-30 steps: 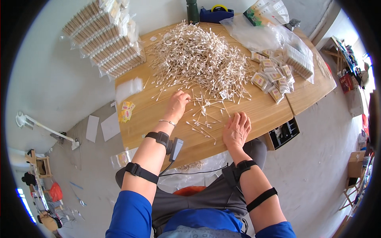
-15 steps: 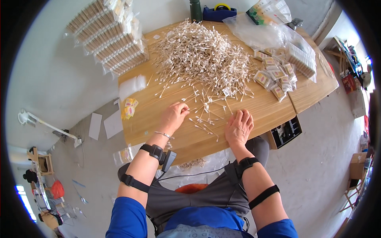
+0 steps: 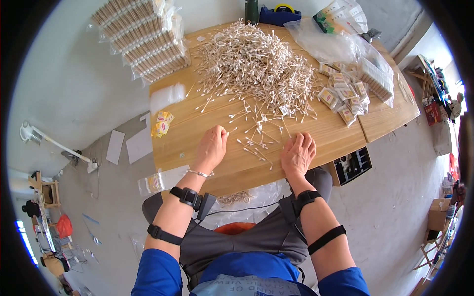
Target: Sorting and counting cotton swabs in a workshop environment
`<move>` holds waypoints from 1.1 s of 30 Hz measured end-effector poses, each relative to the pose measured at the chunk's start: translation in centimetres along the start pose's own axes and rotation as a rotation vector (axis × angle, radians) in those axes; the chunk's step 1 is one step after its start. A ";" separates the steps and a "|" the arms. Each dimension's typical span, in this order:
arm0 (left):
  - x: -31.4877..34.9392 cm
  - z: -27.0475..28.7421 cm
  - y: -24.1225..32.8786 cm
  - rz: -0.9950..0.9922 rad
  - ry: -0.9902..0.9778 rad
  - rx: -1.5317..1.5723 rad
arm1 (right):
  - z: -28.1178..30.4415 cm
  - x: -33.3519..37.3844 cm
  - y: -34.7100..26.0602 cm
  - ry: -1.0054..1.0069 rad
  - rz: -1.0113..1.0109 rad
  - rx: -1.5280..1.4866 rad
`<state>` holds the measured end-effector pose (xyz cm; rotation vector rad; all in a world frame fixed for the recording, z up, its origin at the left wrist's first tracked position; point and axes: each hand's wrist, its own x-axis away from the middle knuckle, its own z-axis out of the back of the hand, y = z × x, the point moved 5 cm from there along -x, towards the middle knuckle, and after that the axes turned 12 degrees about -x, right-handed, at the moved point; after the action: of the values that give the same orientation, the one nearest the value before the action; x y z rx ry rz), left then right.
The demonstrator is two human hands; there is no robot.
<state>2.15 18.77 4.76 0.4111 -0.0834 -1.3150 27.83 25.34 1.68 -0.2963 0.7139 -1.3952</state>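
Observation:
A big heap of loose cotton swabs point(image 3: 256, 64) covers the back middle of the wooden table point(image 3: 197, 116). Between my hands several strayed swabs point(image 3: 259, 143) lie at mixed angles. My left hand point(image 3: 212, 148) is closed, its fingers curled, and one white-tipped cotton swab point(image 3: 233, 130) sticks out at its fingertips; any others inside the fingers are hidden. Palm down on the wood, my right hand point(image 3: 298, 152) rests right of the strays with fingers extended and slightly bent. It holds nothing that I can see.
Bundled swabs in bags point(image 3: 143, 39) are stacked back left. Clear bags point(image 3: 168, 96) and yellow packets point(image 3: 162, 123) lie at the left edge. Small filled packs point(image 3: 345, 93) sit right of the heap. Behind stand a blue tape dispenser point(image 3: 280, 16) and a green bottle point(image 3: 251, 12). An open drawer point(image 3: 351, 165) juts below.
My left hand has drawn a little to the left, away from the strayed swabs, with a swab at its fingertips. The right hand stays about where it was. The view has shifted slightly.

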 end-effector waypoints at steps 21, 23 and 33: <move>-3.1 -2.2 9.2 -0.380 0.220 -0.066 | 0.1 0.0 0.1 0.012 0.001 -0.002; -3.6 -3.1 8.8 -0.444 0.269 -0.164 | 0.0 0.1 0.3 0.008 0.002 -0.013; -2.3 -2.5 1.3 -0.172 0.090 0.099 | 0.0 -0.1 0.2 0.025 0.014 -0.003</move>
<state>3.46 21.87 3.27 0.5714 -0.0382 -1.4637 27.96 25.45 1.61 -0.2763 0.7370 -1.3870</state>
